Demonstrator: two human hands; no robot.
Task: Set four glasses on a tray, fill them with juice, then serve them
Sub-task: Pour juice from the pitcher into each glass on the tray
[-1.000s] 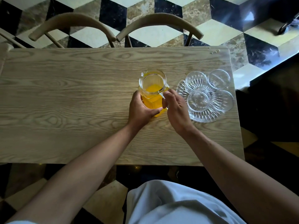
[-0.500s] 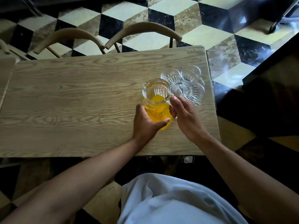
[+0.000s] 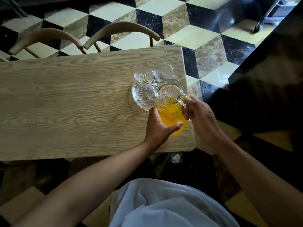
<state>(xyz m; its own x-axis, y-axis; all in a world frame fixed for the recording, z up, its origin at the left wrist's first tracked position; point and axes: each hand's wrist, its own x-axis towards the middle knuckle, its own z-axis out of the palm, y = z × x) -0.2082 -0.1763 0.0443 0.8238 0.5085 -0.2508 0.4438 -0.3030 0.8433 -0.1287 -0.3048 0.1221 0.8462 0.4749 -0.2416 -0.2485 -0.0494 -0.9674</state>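
Two curved wooden chair backs [image 3: 121, 30] stand at the far edge of the wooden table [image 3: 65, 102], on a floor [image 3: 193, 36] of cube-patterned tiles.

Pitcher [image 3: 170, 110] between left hand [image 3: 158, 126] and right hand [image 3: 202, 122]; tray [image 3: 139, 99] with glasses [image 3: 143, 74] just beyond left hand, on table [image 3: 65, 102].

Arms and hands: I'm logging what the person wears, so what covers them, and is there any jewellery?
Both forearms are bare up to the frame edge, with no sleeve showing. The left hand and right hand show no gloves, rings, watch or bracelet. A light, whitish garment covers the torso below.
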